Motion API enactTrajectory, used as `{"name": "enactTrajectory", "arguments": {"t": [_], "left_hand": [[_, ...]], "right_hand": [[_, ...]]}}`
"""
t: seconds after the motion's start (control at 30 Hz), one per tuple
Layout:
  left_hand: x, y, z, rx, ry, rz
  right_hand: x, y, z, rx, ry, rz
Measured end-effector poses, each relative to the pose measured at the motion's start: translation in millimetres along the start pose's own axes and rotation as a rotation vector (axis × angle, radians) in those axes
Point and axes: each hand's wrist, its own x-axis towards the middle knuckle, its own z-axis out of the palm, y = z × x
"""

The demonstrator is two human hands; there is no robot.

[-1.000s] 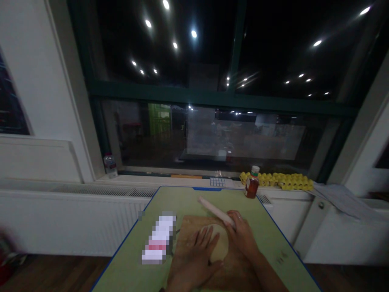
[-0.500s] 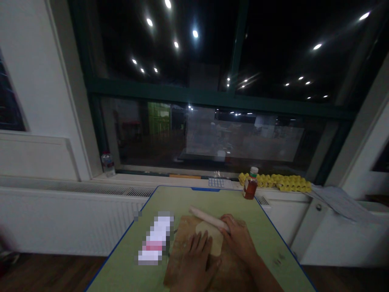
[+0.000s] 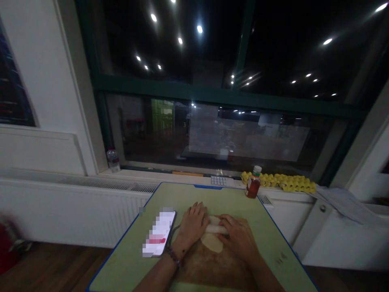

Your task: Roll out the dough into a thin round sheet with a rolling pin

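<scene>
Green tabletop [image 3: 182, 194] with blue edging stands against a dark, reflective window [image 3: 304, 65]; yellow egg trays [image 3: 282, 181] line the sill beyond. A bottle of red-brown liquid [image 3: 253, 187] sits at the far right corner, and a smartphone [image 3: 162, 233], screen pixelated, lies near the left edge. Wooden cutting board [image 3: 219, 269]: central, toward the near edge. On it, a pale dough sheet [image 3: 212, 243]; its near portion shows below the rolling pin [image 3: 216, 229], which rests across the dough. Pin's long axis runs left to right, roughly parallel to the tabletop's far edge; both ends are covered by hands, so taper cannot be told. Left hand [image 3: 193, 221]: fingers extended toward the far edge, not clenched, thumb side against the pin. Right hand [image 3: 238, 233]: fingers curled over the pin's right part, gripping it. Step in hand, as judged: rolling the dough flat, pin bearing on its far half. Next move would call for even pressure from both hands, axis kept level so thickness stays uniform.
</scene>
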Motion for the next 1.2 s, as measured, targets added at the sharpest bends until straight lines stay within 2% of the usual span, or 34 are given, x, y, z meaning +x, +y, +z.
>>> {"name": "enactTrajectory", "arguments": {"t": [0.1, 0.2, 0.33, 0.5, 0.57, 0.63, 0.73, 0.83, 0.9, 0.97, 1.2], "left_hand": [[4.0, -4.8, 19.7, 0.041, -0.017, -0.014], [4.4, -4.0, 21.6, 0.053, -0.040, 0.008], [1.9, -1.8, 19.2, 0.044, -0.044, 0.032], [-2.6, -5.3, 22.4, 0.020, -0.038, 0.057], [1.2, -7.3, 18.6, -0.008, -0.094, 0.045], [10.3, -8.2, 12.2, -0.067, -0.211, 0.004], [29.5, -6.1, 7.8, -0.151, -0.344, -0.138], [43.6, -0.5, 18.7, -0.119, -0.228, -0.203], [46.3, 3.1, 30.6, -0.051, -0.119, -0.172], [44.7, 4.8, 40.3, 0.009, -0.065, -0.115], [33.2, 2.2, 44.5, 0.091, -0.090, -0.012]], "right_hand": [[-0.9, 2.9, 5.0, -0.028, 0.027, 0.002], [5.2, 15.7, 19.1, -0.143, 0.013, 0.016], [29.7, 30.8, 40.7, -0.295, -0.139, -0.015], [64.5, 15.2, 54.9, -0.368, -0.263, 0.074], [69.4, 7.2, 59.8, -0.351, -0.252, 0.100], [68.2, 4.1, 64.8, -0.332, -0.197, 0.141], [61.7, 6.0, 69.1, -0.286, -0.146, 0.188], [58.2, 5.2, 66.9, -0.244, -0.169, 0.224], [58.5, 0.8, 63.0, -0.235, -0.173, 0.296], [59.5, -4.8, 59.4, -0.231, -0.166, 0.362], [58.1, -8.8, 59.1, -0.228, -0.184, 0.336]]}}
